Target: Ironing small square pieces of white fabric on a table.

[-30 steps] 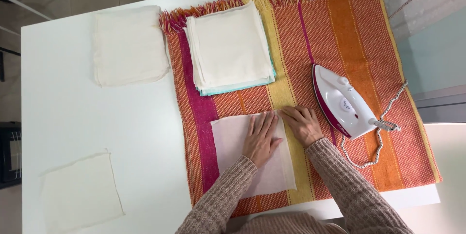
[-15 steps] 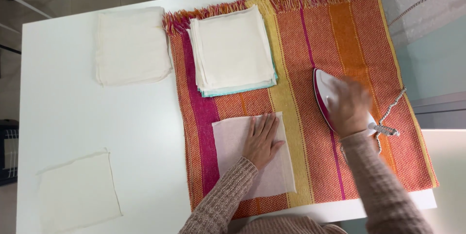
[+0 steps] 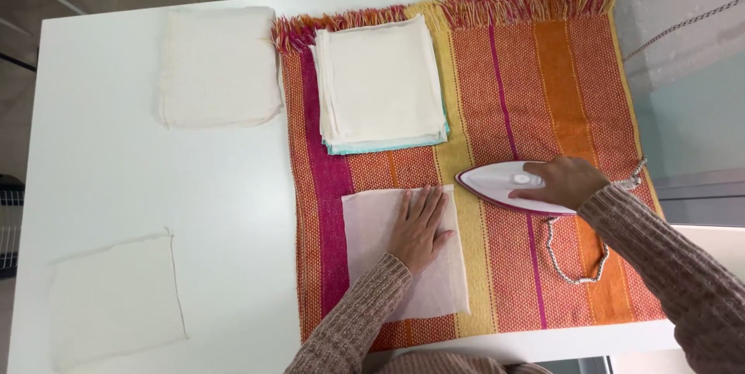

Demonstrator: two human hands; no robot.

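cloth and plastic on a smooth table (image 3: 155, 180)

glossy plastic iron (image 3: 504, 184) is resting on a coarse woven rug (image 3: 559, 87) — thin matt cloth square (image 3: 372, 226) is lying flat.

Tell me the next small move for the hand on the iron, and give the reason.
Probably slide the iron leftward onto the white cloth square. The right hand grips its handle, its tip points at the square's right edge, and the left hand lies flat on the square, pinning it to the striped mat. That hand likely needs to shift aside.
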